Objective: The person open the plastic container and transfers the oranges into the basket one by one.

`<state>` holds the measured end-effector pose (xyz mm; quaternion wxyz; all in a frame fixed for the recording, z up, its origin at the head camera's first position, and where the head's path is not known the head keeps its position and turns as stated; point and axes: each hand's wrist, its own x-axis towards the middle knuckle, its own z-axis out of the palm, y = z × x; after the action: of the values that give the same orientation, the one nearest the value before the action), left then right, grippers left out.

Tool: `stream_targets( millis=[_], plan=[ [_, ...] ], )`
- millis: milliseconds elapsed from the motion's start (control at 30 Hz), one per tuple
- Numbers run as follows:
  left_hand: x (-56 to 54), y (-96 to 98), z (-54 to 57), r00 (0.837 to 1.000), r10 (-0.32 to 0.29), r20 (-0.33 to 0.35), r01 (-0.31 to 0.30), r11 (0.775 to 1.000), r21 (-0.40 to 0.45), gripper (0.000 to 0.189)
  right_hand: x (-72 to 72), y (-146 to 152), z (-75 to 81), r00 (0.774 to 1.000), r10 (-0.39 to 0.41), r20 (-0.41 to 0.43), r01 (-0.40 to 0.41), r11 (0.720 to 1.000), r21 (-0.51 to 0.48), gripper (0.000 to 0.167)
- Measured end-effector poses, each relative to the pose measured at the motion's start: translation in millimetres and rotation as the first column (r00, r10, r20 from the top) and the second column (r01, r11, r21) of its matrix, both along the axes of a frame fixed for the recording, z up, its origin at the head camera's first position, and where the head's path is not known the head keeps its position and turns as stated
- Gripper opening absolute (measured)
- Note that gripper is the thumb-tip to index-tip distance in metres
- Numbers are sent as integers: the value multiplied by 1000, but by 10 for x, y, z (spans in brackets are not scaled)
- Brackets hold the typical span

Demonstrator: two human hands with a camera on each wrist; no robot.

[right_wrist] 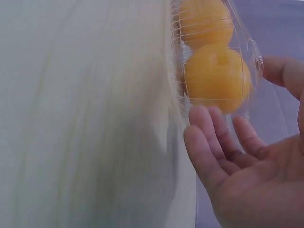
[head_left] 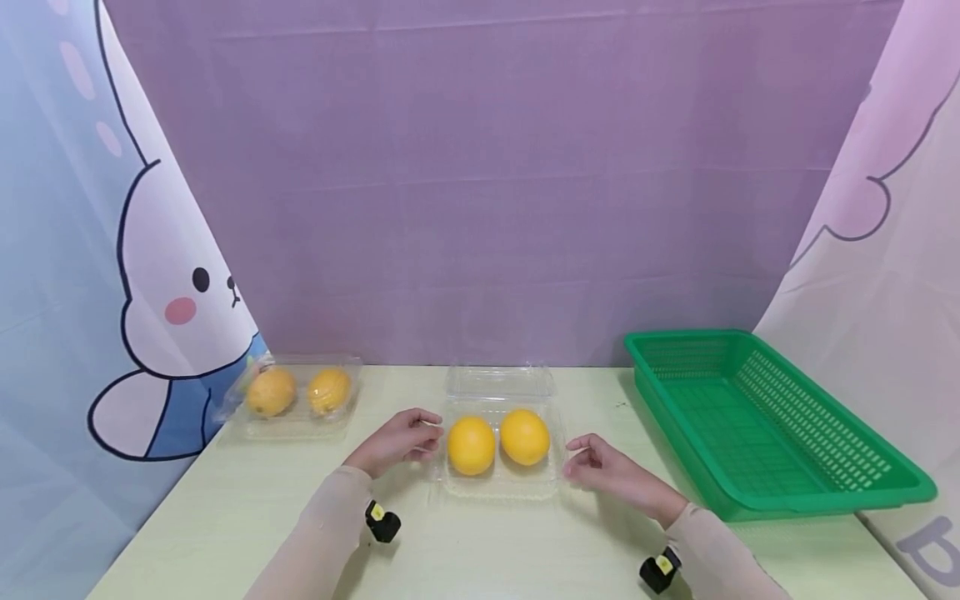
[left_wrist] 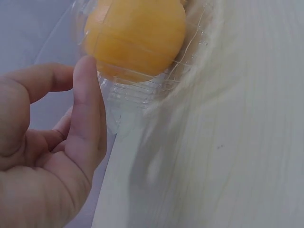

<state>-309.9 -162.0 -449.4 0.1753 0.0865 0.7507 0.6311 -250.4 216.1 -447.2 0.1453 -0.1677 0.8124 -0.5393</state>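
A purple curtain (head_left: pixel 480 167) spans twelve o'clock, and a cartoon-printed cloth (head_left: pixel 180 275) hangs at nine. A pale table (head_left: pixel 480 550) fills six o'clock. On it, a green basket (head_left: pixel 825 504) sits at four o'clock. A clear open box (head_left: pixel 498 487) rests at six, its lid (head_left: pixel 500 383) folded back toward twelve; a second clear box (head_left: pixel 300 429) sits at eight. A person's left hand (head_left: pixel 399 437) is at the open box's nine o'clock side, the right hand (head_left: pixel 618 477) at its three o'clock side, fingers loosely bent, grasping nothing; whether fingertips touch the plastic cannot be told. Two oranges (head_left: pixel 471 446) lie side by side inside the open box, two more in the second. A small black camera (head_left: pixel 384 525) sits at each wrist.
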Motion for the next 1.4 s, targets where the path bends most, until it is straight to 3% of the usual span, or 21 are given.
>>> stream_targets(
  millis=[200,400,700,933,1133,1400],
  plan=[
    [-7,4,-2,1000,4,5,-4,1000,2,45,-23,-60,51,977,-188,-99,195,979,63,54],
    [5,10,10,1000,3,8,-3,1000,3,44,-67,-90,92,959,-254,-123,261,964,47,54],
    [13,4,11,1000,-3,8,3,1000,5,45,-92,-146,154,954,-250,-166,258,966,27,47],
    [31,-14,12,1000,-1,8,1,1000,6,48,-153,-241,230,925,-275,-263,281,960,-13,40],
    [24,-11,5,1000,6,14,-6,1000,5,47,-192,-293,258,911,-230,-342,250,968,13,40],
    [24,-10,-1,1000,5,14,-5,1000,10,46,-215,-349,263,911,-166,-378,198,979,46,42]
  ],
)
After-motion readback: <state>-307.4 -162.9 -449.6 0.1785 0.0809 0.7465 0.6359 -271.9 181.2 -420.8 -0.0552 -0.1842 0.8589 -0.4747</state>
